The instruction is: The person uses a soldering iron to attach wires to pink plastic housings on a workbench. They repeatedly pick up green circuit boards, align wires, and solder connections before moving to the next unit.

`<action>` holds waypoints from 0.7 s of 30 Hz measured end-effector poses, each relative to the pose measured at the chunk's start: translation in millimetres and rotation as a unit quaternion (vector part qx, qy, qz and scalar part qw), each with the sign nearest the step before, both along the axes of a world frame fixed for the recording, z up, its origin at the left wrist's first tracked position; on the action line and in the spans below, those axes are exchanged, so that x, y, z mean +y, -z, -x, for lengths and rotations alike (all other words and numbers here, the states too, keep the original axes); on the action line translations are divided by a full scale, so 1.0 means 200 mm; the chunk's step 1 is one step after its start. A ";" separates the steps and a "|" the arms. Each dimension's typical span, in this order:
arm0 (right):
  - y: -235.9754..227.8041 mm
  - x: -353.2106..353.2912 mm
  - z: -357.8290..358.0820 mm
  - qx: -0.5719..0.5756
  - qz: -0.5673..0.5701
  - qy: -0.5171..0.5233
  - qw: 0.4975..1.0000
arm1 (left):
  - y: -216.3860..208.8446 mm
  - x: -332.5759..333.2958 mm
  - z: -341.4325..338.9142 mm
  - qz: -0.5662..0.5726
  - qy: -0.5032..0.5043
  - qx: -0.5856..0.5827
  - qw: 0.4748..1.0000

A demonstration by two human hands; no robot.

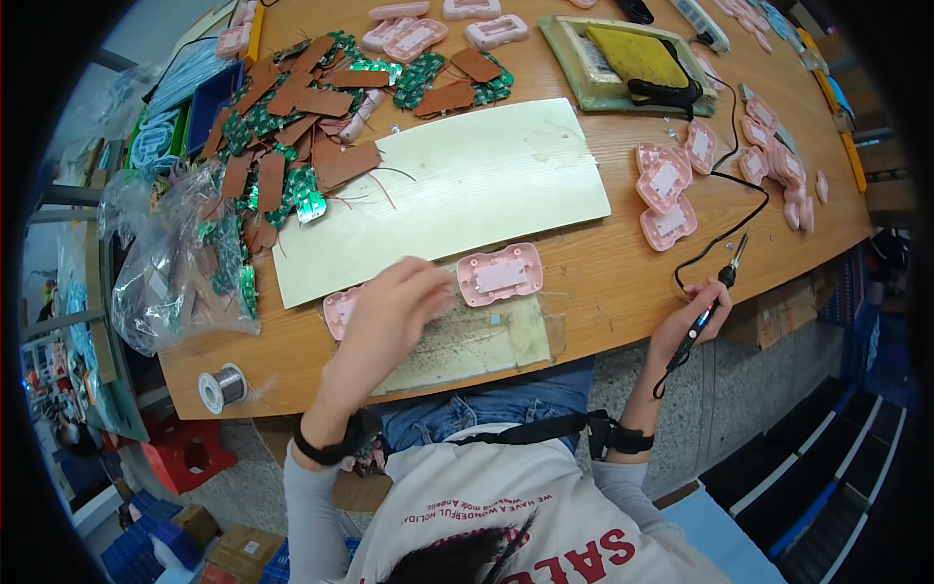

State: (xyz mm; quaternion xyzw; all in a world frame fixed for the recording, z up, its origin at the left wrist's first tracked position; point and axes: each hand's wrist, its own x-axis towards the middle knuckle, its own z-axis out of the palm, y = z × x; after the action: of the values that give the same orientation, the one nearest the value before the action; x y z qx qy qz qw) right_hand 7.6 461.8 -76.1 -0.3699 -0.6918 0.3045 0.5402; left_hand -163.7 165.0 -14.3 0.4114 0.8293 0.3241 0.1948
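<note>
My right hand (693, 316) is wrapped round the handle of a soldering iron (697, 331), its metal tip pointing up and away past the table's right front edge. Over the front of the table, my left hand (401, 297) has its fingers curled together; what they hold, if anything, is hidden. One pink plastic shell (341, 311) lies partly covered behind that hand and wrist. Just right of the fingers rests another pink shell (500, 274), open side up with a white rectangle in its middle. Below them is a stained work pad (467, 341).
A pale board (457, 195) lies behind the shells. Green circuit boards with brown backings (311, 107) are heaped at the left, beside a clear plastic bag (175, 263). A solder spool (223, 387) stands near left. A yellow sponge (637, 56) and more pink shells (665, 180) sit right.
</note>
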 end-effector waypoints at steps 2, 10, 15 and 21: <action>-0.01 0.01 0.00 0.001 0.002 0.004 1.000 | 0.01 0.08 0.01 0.006 0.090 0.065 0.994; 0.01 0.01 -0.01 0.019 0.015 0.014 1.000 | 0.04 0.28 -0.03 -0.008 0.064 0.264 0.962; 0.01 0.01 -0.01 0.013 0.019 0.006 1.000 | 0.07 0.46 -0.20 0.058 0.035 0.212 0.975; 0.02 0.03 -0.03 -0.004 0.008 0.004 1.000 | 0.01 0.54 -0.23 0.049 0.186 0.216 0.957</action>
State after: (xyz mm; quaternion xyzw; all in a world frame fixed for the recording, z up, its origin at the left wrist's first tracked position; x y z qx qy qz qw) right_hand 14.3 466.9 -80.2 -0.3785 -0.6900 0.3060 0.5357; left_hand -117.5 273.8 -17.1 0.6087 0.7751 0.1447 0.0880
